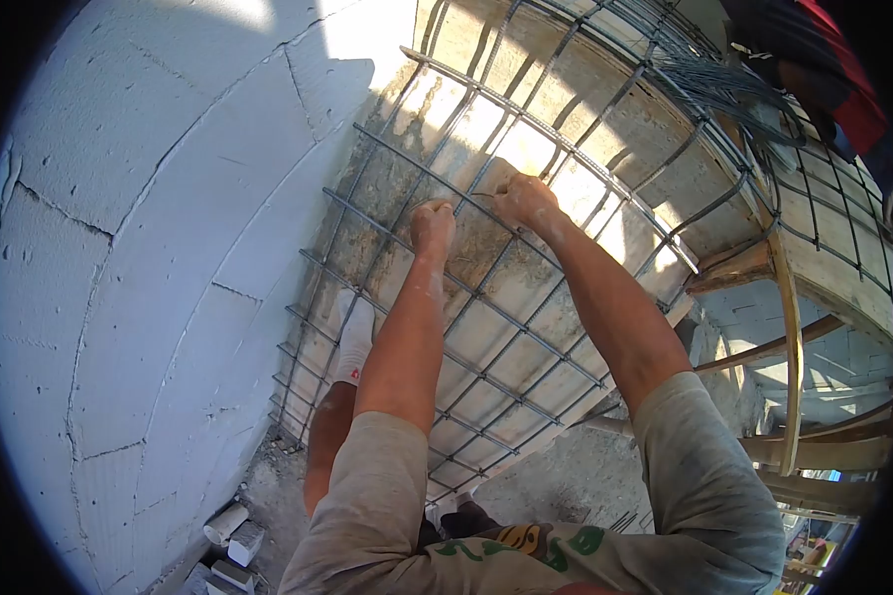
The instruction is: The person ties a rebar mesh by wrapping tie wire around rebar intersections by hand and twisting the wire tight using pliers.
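Observation:
A grid of crossed steel rebar (478, 375) lies over sloping boards (526, 327). My left hand (433, 228) is closed at one of the bars, and whatever its fingers hold is hidden. Just to its right, my right hand (526, 201) is closed in a pinch at the level of a crossing. From its fingers a short thin wire (481, 194) points toward my left hand. Both forearms reach over the grid, and shadow from the hands falls on the boards.
A pale block wall (169, 258) rises on the left. My sock-covered foot (355, 332) stands among the bars. Loose wire (714, 84) lies at the upper right, near another person in dark and red clothing (853, 109). Wooden props (788, 357) stand right; block pieces (243, 543) lie below.

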Demonstrator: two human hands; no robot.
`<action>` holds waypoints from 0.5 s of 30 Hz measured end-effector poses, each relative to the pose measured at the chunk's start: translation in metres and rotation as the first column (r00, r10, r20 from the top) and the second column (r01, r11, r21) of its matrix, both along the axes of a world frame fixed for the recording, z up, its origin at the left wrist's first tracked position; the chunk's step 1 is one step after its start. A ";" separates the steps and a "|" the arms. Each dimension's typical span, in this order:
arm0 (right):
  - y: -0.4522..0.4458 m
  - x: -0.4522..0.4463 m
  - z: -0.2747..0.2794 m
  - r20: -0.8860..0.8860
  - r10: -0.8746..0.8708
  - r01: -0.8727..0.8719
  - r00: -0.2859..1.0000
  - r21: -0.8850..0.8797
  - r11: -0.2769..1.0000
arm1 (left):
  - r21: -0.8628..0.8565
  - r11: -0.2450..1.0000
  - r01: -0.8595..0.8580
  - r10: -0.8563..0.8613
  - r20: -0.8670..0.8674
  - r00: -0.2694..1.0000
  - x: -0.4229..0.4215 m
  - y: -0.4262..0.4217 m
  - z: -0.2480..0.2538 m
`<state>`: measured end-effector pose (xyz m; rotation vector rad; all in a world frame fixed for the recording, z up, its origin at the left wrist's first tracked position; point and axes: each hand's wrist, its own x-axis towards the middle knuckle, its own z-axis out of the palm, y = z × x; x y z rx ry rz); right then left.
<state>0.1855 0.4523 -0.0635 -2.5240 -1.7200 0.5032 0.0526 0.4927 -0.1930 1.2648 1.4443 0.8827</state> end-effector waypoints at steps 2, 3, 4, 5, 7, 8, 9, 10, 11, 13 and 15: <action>0.012 0.011 -0.020 -0.110 0.094 -0.091 0.989 0.030 0.995 | -0.060 0.996 0.070 -0.058 0.179 0.982 0.004 0.014 -0.019; 0.017 0.016 -0.030 -0.143 0.139 -0.134 0.980 0.046 0.990 | -0.067 0.995 0.073 -0.055 0.238 0.970 0.000 0.013 -0.014; 0.018 0.016 -0.033 -0.178 0.177 -0.168 0.968 0.063 0.984 | -0.073 0.994 0.082 -0.057 0.295 0.954 -0.004 0.010 0.000; 0.017 0.017 -0.036 -0.193 0.168 -0.164 0.967 0.035 0.986 | -0.082 0.992 0.096 -0.062 0.349 0.935 -0.007 0.006 0.009; 0.015 0.013 -0.023 -0.219 0.148 -0.154 0.965 -0.011 0.988 | -0.108 0.987 0.121 -0.044 0.537 0.842 -0.011 0.003 -0.002; 0.015 0.020 -0.034 -0.255 0.210 -0.196 0.944 0.079 0.977 | -0.111 0.985 0.134 -0.036 0.624 0.781 -0.012 0.005 -0.004; 0.016 0.020 -0.032 -0.241 0.194 -0.180 0.951 0.079 0.981 | -0.121 0.985 0.120 -0.018 0.628 0.778 -0.011 0.005 -0.005; 0.016 0.019 -0.031 -0.226 0.180 -0.167 0.957 0.076 0.983 | -0.134 0.985 0.104 0.004 0.633 0.774 -0.012 0.004 -0.006; 0.016 0.017 -0.030 -0.211 0.168 -0.156 0.963 0.073 0.985 | -0.148 0.985 0.086 0.029 0.638 0.770 -0.012 0.003 -0.008; 0.013 -0.001 -0.003 -0.073 0.101 -0.100 0.992 0.015 0.995 | -0.102 0.994 0.036 0.039 0.647 0.762 -0.012 0.001 -0.010; 0.016 -0.006 0.001 -0.008 0.069 -0.069 0.998 0.010 0.998 | -0.062 0.998 -0.022 0.055 0.613 0.788 -0.010 -0.002 -0.008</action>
